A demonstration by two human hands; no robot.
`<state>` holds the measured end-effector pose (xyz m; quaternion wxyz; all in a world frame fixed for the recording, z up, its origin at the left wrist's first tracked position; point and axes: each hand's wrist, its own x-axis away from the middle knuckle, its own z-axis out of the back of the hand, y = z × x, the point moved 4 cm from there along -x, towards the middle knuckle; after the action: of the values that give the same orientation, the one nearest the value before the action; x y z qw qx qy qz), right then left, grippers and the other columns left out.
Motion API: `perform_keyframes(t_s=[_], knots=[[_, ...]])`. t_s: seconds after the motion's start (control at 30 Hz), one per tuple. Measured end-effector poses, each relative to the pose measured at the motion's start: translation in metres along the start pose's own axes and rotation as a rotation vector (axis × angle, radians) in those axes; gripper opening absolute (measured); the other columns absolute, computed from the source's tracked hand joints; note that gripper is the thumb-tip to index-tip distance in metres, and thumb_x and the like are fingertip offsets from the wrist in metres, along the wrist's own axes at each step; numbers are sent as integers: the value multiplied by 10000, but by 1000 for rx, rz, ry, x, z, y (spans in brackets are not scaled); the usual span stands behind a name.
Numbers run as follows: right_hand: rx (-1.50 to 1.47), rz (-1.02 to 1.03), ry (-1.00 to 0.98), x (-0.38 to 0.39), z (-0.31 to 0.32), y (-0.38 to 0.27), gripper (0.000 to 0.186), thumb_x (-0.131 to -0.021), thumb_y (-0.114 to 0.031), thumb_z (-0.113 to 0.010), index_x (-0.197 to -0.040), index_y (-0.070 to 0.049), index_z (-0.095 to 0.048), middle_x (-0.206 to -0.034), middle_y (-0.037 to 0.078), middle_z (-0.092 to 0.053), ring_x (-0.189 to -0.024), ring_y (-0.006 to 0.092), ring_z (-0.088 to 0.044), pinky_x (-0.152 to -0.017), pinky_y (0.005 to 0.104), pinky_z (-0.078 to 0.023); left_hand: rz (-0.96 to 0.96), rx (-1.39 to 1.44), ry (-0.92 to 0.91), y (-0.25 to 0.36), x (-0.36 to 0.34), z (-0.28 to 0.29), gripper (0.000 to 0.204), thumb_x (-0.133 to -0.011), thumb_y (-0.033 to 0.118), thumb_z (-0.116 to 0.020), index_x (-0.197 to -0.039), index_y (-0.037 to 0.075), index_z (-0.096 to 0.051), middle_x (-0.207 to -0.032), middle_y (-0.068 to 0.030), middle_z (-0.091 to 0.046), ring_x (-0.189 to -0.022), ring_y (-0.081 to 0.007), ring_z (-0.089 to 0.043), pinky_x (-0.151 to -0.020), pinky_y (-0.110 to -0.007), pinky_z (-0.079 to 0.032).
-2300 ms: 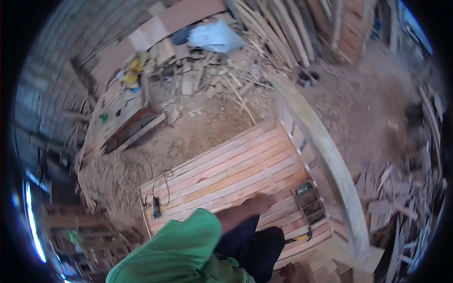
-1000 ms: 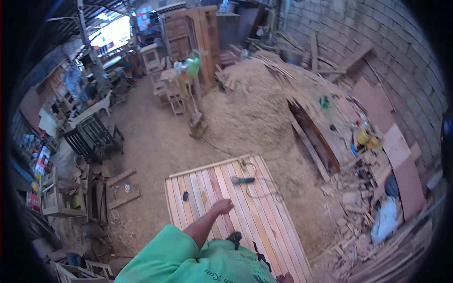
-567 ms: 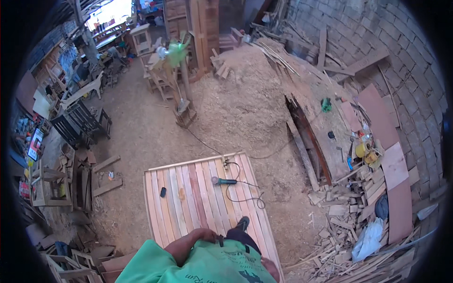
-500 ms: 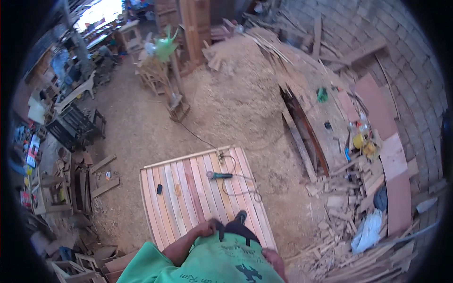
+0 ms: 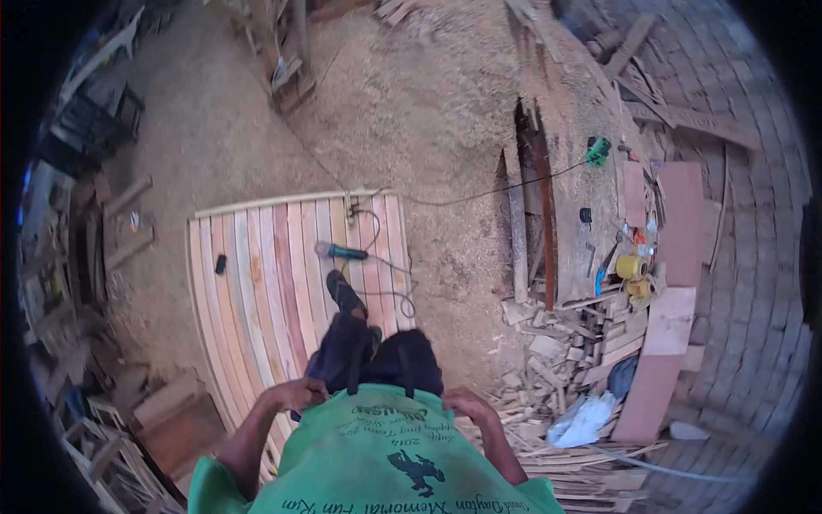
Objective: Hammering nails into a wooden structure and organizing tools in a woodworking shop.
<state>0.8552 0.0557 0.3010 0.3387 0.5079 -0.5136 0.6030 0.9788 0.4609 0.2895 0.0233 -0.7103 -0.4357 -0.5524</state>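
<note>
Both of my hands are at my waist, by the hem of my green shirt [image 5: 394,445] and the top of my dark trousers [image 5: 402,360]. My left hand [image 5: 301,394] has its fingers curled in; what they grip is too small to make out. On the other side, my right hand [image 5: 462,403] is closed against the shirt's hem, with its fingers partly hidden. In front of my shoe [image 5: 346,295], a teal power tool [image 5: 348,253], shaped like an angle grinder, lies on a panel of wooden slats [image 5: 282,283]. Neither hand touches it.
A cord [image 5: 377,224] loops over the panel, and a small black object [image 5: 221,264] lies on its left. Scrap wood [image 5: 556,360] is heaped at the right, near a white plastic bag [image 5: 580,420] and yellow containers [image 5: 632,267]. Long boards [image 5: 546,214] edge a dark gap.
My view has turned and moved to the right, and the panel now appears farther left. One foot has come forward near the power tool. My hands remain at my waist.
</note>
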Motion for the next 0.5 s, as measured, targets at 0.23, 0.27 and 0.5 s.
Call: perform_keyframes(t_s=[0.23,0.27,0.5], knots=[[583,-19,-334,-67,80,-73,265,-861,-293,-630,-904,-41,-701,-788,50,-659,-721,165,-642,-604,309,-527,107,296,-100,-32,-49,-46,380,-982,377,-663,-1183,58,-709,-938,-19,-698,-888,-154,-664,-713,-346,-598],[467,-70,-281,-90,97,-84,308,-896,-324,-609,-962,-37,-702,-822,65,-677,-710,169,-656,-590,308,-536,89,380,-63,-42,-61,-57,409,-974,411,-667,-1133,38,-720,-916,-36,-705,-857,-162,-675,-718,-355,-608],[1185,442,170,-302,182,-171,387,-896,-339,-601,-1087,-19,-706,-969,204,-732,-860,355,-723,-764,435,-569,72,686,169,-22,-164,-76,593,-920,573,-673,-773,3,-746,-656,-82,-688,-569,-184,-652,-602,-322,-582]])
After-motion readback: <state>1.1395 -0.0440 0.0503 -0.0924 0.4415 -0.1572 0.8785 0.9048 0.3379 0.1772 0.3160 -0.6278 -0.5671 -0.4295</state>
